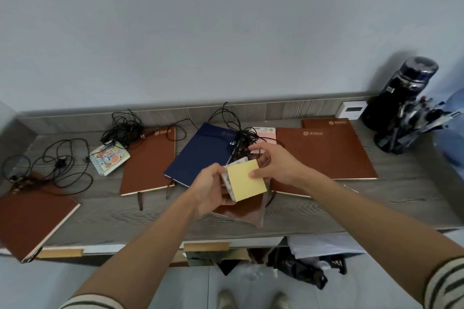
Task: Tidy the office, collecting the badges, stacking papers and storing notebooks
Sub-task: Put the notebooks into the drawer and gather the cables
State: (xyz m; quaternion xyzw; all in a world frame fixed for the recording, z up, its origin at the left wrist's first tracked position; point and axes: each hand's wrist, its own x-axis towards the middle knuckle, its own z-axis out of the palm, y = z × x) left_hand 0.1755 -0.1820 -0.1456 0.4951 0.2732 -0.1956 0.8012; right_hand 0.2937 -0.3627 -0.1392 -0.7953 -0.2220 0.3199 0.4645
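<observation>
Notebooks (pixel 148 160) lie scattered on the bench (pixel 376 198) among cords (pixel 62 165); left hand (pixel 209 189) grips small pads (pixel 237 161), right hand (pixel 273 163) pinches the yellow pad (pixel 244 182) on top. Most tidying remains, I'd say.

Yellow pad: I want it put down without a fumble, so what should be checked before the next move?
1. Left hand grips pad: ok.
2. Right hand pinches its right edge: ok.
3. Bare desk nearby to set it on: ok.
4. Blue notebook free of cables: not ok, they lie across it.
5. Patterned item behind the pad identified: cannot tell.
</observation>
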